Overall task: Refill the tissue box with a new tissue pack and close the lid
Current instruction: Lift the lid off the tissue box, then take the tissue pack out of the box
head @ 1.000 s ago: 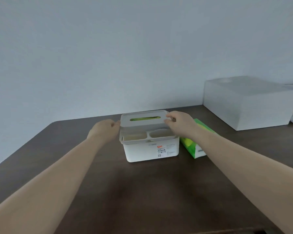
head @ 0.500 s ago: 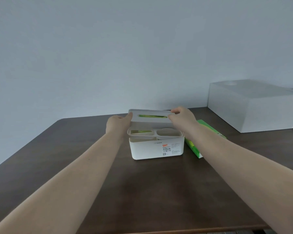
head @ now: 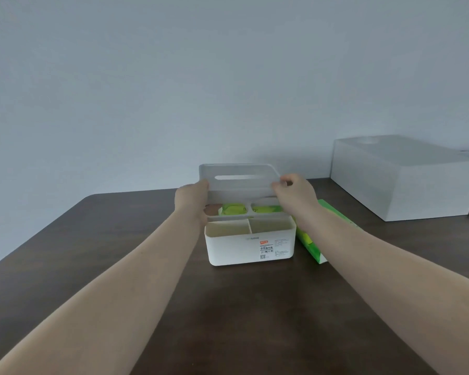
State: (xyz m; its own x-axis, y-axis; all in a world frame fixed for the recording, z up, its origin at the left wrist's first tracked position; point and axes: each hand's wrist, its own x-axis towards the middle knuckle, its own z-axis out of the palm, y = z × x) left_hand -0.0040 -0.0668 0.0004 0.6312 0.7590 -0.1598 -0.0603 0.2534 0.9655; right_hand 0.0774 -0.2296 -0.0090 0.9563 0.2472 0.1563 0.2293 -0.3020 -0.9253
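Dim, flat, bluish light, soft shadows, no glare, slightly soft focus, wide-angle stretching at edges.

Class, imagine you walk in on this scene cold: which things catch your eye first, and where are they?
Mid-table, two bare hands lift a white slotted lid off the tissue box: left hand at its left end, right hand at its right. Green packaging shows inside the box, and a green tissue pack lies just right of it. A large white box sits far right.

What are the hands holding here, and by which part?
Both hold the tissue box lid, raised above the box: left hand on its left end, right hand on its right end.
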